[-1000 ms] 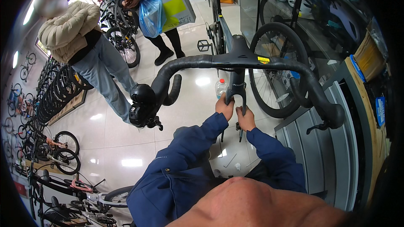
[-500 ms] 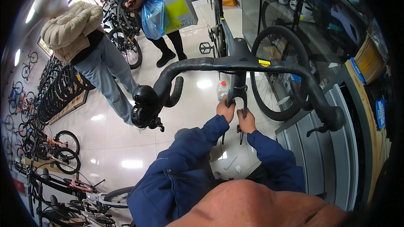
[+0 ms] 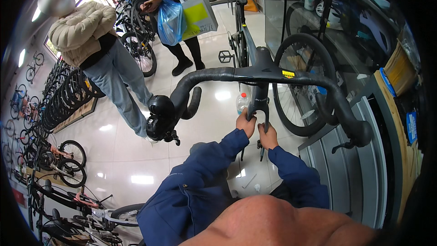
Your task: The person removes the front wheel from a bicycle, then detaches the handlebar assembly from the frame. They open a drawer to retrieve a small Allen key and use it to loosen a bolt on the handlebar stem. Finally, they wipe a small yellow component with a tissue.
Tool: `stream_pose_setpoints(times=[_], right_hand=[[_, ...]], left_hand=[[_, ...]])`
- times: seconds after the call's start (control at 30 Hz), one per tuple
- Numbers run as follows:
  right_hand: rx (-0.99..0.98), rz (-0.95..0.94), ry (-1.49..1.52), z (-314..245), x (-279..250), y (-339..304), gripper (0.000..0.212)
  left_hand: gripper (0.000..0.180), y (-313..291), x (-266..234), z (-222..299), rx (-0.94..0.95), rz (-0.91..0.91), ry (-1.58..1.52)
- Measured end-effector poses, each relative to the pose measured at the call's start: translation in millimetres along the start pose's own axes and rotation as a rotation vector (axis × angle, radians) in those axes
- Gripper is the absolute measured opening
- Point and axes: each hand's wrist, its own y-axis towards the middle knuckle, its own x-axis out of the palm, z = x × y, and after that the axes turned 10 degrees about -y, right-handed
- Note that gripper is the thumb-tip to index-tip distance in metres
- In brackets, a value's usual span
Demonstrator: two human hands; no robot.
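Observation:
A road bike stands in front of me, its black drop handlebar (image 3: 209, 75) turned across my view and its front fork (image 3: 260, 104) pointing down toward me with no wheel in it. My left hand (image 3: 246, 123) is closed around the left fork leg, low down. On the right leg, my right hand (image 3: 268, 136) is closed too, a little nearer to me. Parts of both legs are hidden by my fingers. A clear bottle with a red cap (image 3: 243, 102) stands on the floor just behind my left hand.
A loose wheel (image 3: 281, 109) leans by the glass case on the right, above grey drawers (image 3: 334, 159). One person in a beige jacket (image 3: 84, 27) and another carrying bags (image 3: 200, 18) stand ahead to the left. Rows of bikes (image 3: 68, 89) line the left side.
The whole view has shifted slightly, so the bike and people sit a little lower and farther right. Both hands keep their hold on the fork legs.

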Motion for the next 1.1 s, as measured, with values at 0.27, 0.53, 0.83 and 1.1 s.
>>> stream_pose_setpoints(times=[0.27,0.53,0.83,1.1], right_hand=[[0.001,0.013,0.019,-3.0,-0.4,-2.0,0.029],[0.016,0.004,0.008,-4.3,-0.4,-1.8,0.03],[0.011,-0.004,0.0,-7.4,-1.3,-1.5,0.031],[0.01,-0.015,-0.005,-9.8,-1.0,-1.9,0.033]], left_hand=[[0.02,-0.5,-1.1,-2.2,0.023,-0.005,0.005],[0.02,-0.8,-2.0,2.0,-0.007,-0.004,-0.001],[0.019,-1.7,-3.3,3.8,0.007,0.006,0.019],[0.021,0.2,-4.8,-2.5,-0.024,0.016,0.04]])
